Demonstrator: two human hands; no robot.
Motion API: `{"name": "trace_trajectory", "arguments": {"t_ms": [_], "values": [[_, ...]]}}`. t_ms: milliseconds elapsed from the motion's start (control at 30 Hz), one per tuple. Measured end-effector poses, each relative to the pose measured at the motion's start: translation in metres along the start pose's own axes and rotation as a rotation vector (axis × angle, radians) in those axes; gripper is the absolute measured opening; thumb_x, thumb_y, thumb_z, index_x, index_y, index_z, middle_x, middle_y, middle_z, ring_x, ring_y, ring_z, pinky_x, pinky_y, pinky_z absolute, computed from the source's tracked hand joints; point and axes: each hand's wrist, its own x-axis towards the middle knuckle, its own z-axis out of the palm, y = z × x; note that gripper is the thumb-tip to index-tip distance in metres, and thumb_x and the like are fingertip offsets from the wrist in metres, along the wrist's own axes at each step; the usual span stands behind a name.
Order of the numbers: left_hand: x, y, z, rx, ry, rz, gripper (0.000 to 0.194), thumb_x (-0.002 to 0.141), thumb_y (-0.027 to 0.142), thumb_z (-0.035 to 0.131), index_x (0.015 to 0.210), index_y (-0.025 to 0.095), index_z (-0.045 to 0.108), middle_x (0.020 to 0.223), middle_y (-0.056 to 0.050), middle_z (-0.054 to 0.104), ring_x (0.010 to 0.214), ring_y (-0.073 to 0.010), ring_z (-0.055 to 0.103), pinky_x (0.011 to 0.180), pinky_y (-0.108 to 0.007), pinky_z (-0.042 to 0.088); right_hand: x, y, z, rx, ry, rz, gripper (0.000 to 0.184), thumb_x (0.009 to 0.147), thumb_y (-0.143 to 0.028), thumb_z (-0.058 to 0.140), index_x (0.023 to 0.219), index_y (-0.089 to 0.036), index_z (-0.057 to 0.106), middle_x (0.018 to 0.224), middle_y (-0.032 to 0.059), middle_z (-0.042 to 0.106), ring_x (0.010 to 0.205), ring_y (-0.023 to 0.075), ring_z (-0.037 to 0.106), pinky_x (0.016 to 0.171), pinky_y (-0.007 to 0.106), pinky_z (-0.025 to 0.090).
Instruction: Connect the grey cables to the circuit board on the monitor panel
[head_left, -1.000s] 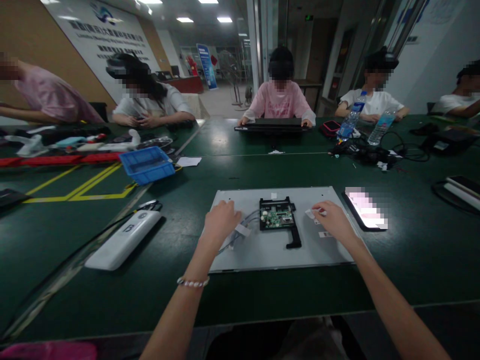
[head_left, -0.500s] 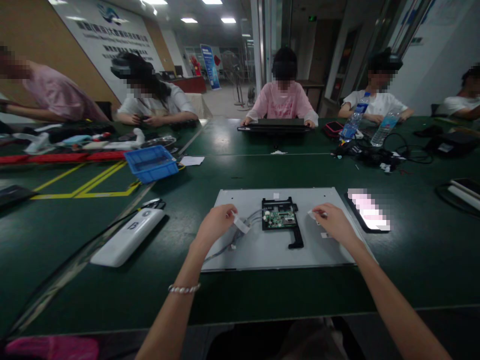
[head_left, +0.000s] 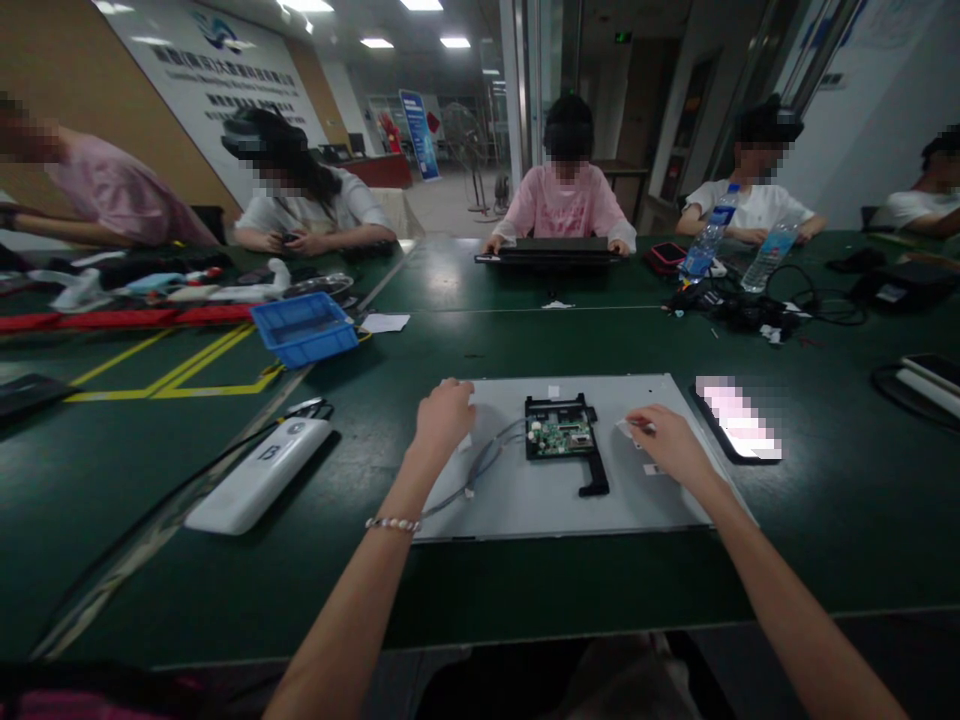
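A light grey flat panel (head_left: 525,505) lies before me on the green table. At its middle sits a black bracket (head_left: 594,478) with a green circuit board (head_left: 562,437); grey cables (head_left: 480,468) run left from it. My left hand (head_left: 445,415) is over the panel's far left corner, fingers curled, with part of a white tape strip (head_left: 465,441) showing beneath it. Its fingertips are mostly hidden. My right hand (head_left: 664,440) pinches a small white tape piece (head_left: 624,428) over the panel's right side. Another white piece (head_left: 654,469) is stuck below it.
A white power bank (head_left: 259,475) with a cable lies left of the panel, a lit phone (head_left: 739,420) right of it. Farther off are a blue bin (head_left: 306,330), bottles (head_left: 709,235) and tangled cables (head_left: 750,305). Several people sit around the table.
My left hand has moved up and away from the cables to the panel's far left corner, the tape strip moving with it. My right hand has hardly moved.
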Motion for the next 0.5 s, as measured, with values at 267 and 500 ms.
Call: {"name": "trace_trajectory", "arguments": {"t_ms": [267, 500], "values": [[0.023, 0.099, 0.002, -0.035, 0.051, 0.42, 0.022, 0.088, 0.026, 0.049, 0.102, 0.017, 0.063, 0.101, -0.009, 0.064, 0.099, -0.0218, 0.059, 0.086, -0.032, 0.044, 0.001, -0.001, 0.001, 0.008, -0.012, -0.007, 0.019, 0.081, -0.021, 0.051, 0.093, -0.018, 0.066, 0.095, 0.0081, 0.064, 0.083, 0.0187, 0.061, 0.078, 0.032, 0.048], [0.04, 0.123, 0.014, 0.025, -0.025, 0.425, 0.016, 0.083, 0.018, 0.053, 0.087, 0.012, 0.067, 0.092, -0.013, 0.066, 0.092, -0.0223, 0.063, 0.081, -0.03, 0.048, 0.002, 0.0, 0.005, 0.001, -0.005, -0.026, 0.018, 0.082, -0.022, 0.05, 0.091, -0.02, 0.066, 0.093, 0.007, 0.064, 0.082, 0.0187, 0.061, 0.078, 0.032, 0.048]]}}
